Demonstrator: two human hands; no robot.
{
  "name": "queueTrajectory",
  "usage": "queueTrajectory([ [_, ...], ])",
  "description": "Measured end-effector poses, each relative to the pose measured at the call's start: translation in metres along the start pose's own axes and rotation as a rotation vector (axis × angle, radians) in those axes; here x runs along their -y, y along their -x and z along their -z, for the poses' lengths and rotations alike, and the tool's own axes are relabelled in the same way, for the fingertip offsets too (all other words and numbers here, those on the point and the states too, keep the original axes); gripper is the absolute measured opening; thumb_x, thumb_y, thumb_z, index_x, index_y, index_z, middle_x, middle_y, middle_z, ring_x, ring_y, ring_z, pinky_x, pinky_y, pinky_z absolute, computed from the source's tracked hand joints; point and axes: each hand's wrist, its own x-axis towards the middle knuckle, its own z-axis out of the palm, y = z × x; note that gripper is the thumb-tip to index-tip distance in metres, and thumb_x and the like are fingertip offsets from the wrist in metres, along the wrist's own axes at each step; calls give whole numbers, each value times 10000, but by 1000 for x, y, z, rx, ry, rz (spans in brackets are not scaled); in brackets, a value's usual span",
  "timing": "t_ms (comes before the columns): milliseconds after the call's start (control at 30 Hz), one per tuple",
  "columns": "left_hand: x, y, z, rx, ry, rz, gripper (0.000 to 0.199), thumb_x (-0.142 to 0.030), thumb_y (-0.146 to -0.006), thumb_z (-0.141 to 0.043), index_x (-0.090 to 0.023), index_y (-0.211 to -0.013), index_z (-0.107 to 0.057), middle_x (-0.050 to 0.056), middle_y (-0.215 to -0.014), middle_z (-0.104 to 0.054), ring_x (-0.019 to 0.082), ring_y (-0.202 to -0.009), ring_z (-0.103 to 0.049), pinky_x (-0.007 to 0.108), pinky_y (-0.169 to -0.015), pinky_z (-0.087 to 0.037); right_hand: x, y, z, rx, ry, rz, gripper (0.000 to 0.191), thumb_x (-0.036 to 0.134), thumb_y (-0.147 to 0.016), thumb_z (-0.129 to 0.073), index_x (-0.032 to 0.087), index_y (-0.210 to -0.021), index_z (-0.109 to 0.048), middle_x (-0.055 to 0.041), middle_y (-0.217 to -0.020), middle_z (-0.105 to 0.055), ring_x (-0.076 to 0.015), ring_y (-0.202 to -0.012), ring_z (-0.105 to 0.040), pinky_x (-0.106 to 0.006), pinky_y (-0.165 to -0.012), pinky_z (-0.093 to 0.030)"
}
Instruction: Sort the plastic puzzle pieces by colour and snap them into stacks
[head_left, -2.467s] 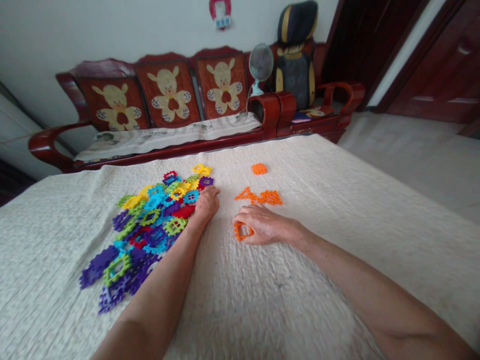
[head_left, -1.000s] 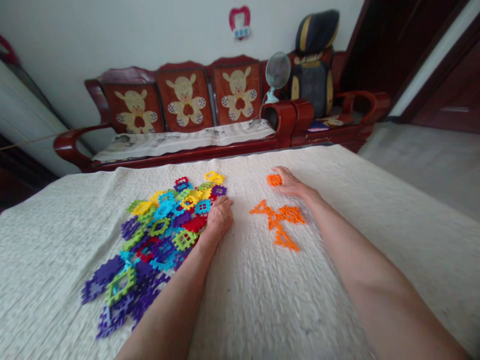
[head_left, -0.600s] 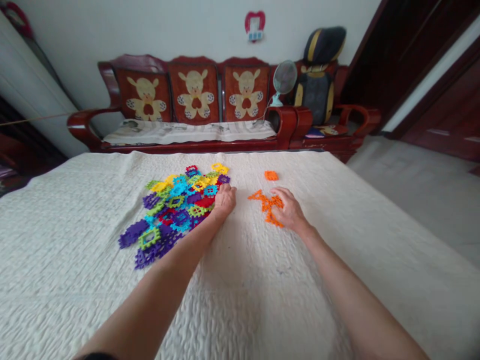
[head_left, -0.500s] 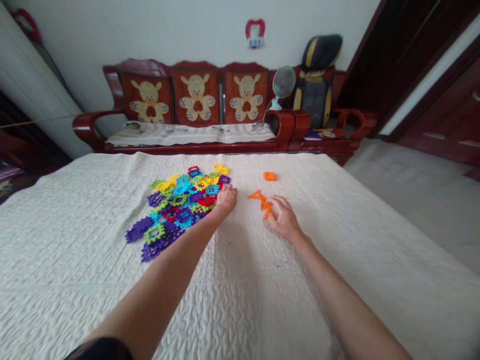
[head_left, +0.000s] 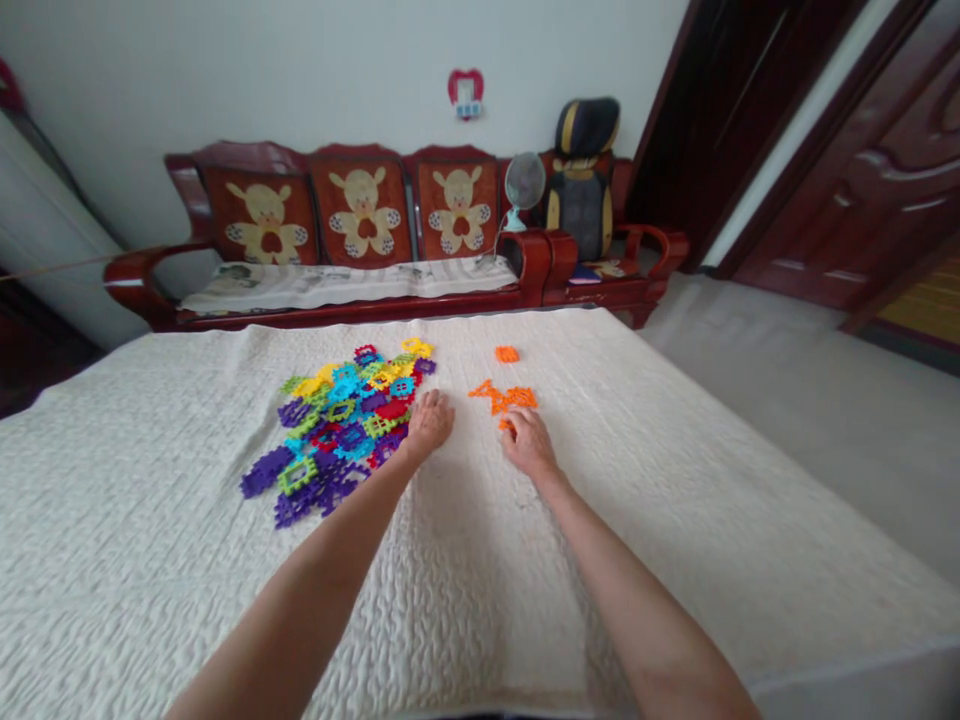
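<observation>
A pile of interlocking plastic building pieces in purple, blue, green, yellow and red lies on the quilted white cover. My left hand rests at the pile's right edge, fingers slightly bent and apart, with nothing visible in it. To the right, several orange pieces lie together, and a single orange piece sits farther back. My right hand is just in front of the orange group, its fingers closed at a small orange piece that they partly hide.
Beyond the cover's far edge stands a dark red wooden sofa with bear-patterned cushions. A small fan and a chair with a black and yellow massage pad are beside it. Tiled floor and a dark door lie right.
The view has swung to the right. My right hand has drawn back from the orange group toward me, leaving more of it uncovered. My left hand has shifted slightly nearer beside the pile.
</observation>
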Motion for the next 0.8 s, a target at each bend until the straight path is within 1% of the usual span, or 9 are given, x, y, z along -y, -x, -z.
queueTrajectory([
  [100,3,0,5,33,-14,86,354,-311,-974,-427,-137,-1235,-592,192,-1391,-526,328,-1315,-469,492,-1082,-393,0,0,1,-5,-15,-33,268,132,-813,-513,185,-1016,-679,-128,-1137,-661,-256,-1103,-576,-409,-1022,-457],
  [200,6,-1,7,15,-3,110,349,-334,-966,-458,-139,-1213,-609,198,-1366,-545,341,-1335,-456,491,-1089,-388,0,0,2,4,-48,-53,299,117,-806,-502,180,-1038,-680,-138,-1162,-652,-266,-1128,-566,-428,-1037,-449],
  [333,10,0,2,-49,16,83,345,-343,-969,-447,-140,-1195,-608,191,-1337,-570,326,-1313,-476,474,-1088,-392,0,-1,2,-24,-99,-86,358,93,-786,-489,189,-1079,-670,-130,-1180,-639,-261,-1144,-560,-424,-1048,-444],
  [500,17,0,-4,-66,32,52,336,-335,-968,-445,-136,-1189,-599,187,-1343,-569,317,-1308,-482,460,-1103,-386,-1,-2,1,-120,-78,-173,315,172,-804,-535,174,-1097,-653,-130,-1106,-661,-277,-1103,-580,-422,-1021,-452],
  [600,22,-2,-6,-39,35,18,325,-326,-977,-433,-130,-1176,-599,183,-1345,-569,296,-1302,-492,426,-1117,-377,-1,-2,2,-84,-48,-215,296,195,-804,-554,176,-1078,-665,-125,-1076,-673,-271,-1049,-595,-409,-990,-458],
  [700,25,-5,-9,-22,26,0,330,-317,-980,-429,-122,-1188,-595,175,-1337,-576,273,-1295,-501,395,-1129,-365,-2,-2,2,-37,-36,-227,291,198,-809,-554,181,-1073,-676,-120,-1074,-677,-262,-1026,-595,-402,-980,-452],
  [800,29,-6,-10,-17,12,-7,339,-312,-978,-433,-124,-1212,-590,171,-1342,-580,263,-1303,-499,384,-1133,-365,-4,-2,0,-50,-62,-226,332,171,-801,-536,174,-1105,-668,-128,-1111,-677,-266,-1045,-590,-415,-992,-448],
])
